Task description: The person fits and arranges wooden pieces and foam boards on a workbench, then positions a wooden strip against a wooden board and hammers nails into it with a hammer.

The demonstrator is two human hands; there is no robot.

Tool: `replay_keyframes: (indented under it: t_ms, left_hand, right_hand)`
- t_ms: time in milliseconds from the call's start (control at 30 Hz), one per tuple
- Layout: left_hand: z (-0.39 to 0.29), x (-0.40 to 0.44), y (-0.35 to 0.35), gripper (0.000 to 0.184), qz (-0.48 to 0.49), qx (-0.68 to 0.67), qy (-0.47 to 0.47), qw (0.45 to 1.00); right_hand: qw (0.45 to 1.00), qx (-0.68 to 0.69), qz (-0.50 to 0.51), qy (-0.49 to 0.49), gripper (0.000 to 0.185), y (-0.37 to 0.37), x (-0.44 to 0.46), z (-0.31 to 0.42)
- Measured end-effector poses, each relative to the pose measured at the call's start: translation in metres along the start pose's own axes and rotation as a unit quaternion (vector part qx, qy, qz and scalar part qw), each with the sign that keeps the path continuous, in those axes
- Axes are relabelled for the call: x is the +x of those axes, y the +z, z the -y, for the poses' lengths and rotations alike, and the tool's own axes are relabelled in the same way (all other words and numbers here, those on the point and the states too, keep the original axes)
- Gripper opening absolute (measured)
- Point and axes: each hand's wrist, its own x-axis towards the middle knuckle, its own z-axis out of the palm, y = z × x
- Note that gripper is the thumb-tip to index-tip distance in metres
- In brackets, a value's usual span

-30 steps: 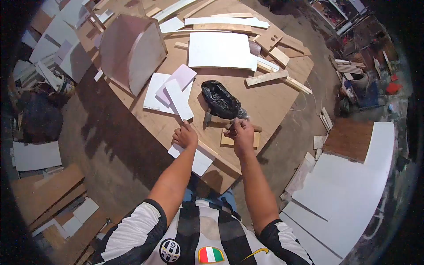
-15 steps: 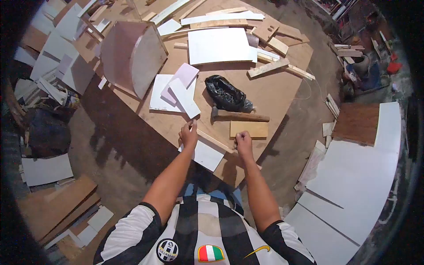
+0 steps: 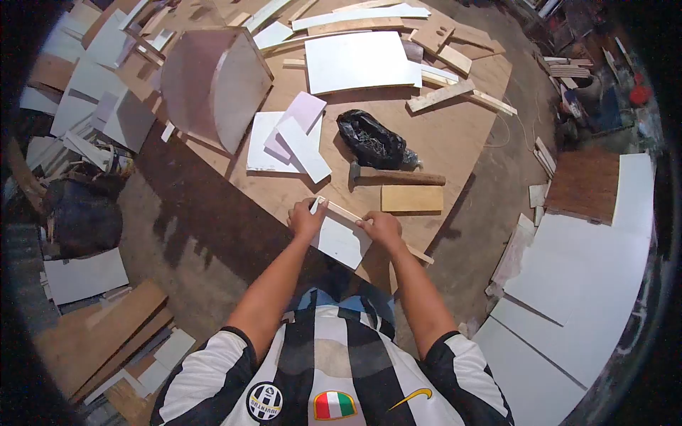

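Near the table's front edge, a white panel (image 3: 342, 243) lies along a thin wooden strip (image 3: 344, 212). My left hand (image 3: 307, 220) is closed at the strip's far left end, fingers and thumb pinching the strip and the panel's corner. Further along the strip, my right hand (image 3: 383, 231) is closed over it, thumb towards the panel. The strip's other end (image 3: 420, 255) sticks out past my right wrist. Just beyond my right hand lie a yellowish wooden block (image 3: 412, 199) and a hammer (image 3: 401, 177) with a wooden handle. An open black plastic bag (image 3: 369, 140) sits behind the hammer.
On the wooden tabletop (image 3: 284, 195) are stacked white and pinkish boards (image 3: 304, 153), a larger white panel (image 3: 362, 60), wooden offcuts (image 3: 440, 96) and a curved cabinet piece (image 3: 213, 85). Large white sheets (image 3: 561, 270) lie at right; boards (image 3: 106, 334) are piled at lower left.
My right hand has moved left from beside the yellowish block and now grips the strip. My left fingers have closed at the strip's end. The view has shifted slightly.
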Motion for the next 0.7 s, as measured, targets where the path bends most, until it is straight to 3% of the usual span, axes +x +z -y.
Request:
replay_keyframes:
  t_ms: [300,400,533,700]
  left_hand:
    - [-0.005,0.003,-0.002,0.051,0.021,0.018,-0.024,0.999]
    - [-0.001,0.002,0.002,0.057,-0.044,0.008,-0.003,0.999]
    - [0.005,0.005,0.009,0.052,-0.007,-0.037,-0.029,0.999]
    - [-0.009,-0.001,0.002,0.052,-0.012,-0.006,-0.062,0.998]
  right_hand:
    - [1.000,0.008,0.019,0.022,0.049,-0.004,-0.002,0.000]
    - [1.000,0.007,0.016,0.016,0.049,-0.003,-0.006,0.000]
    - [1.000,-0.002,-0.020,-0.001,0.046,0.002,-0.005,-0.006]
    - [1.000,0.004,0.012,-0.003,0.044,-0.006,-0.003,-0.005]
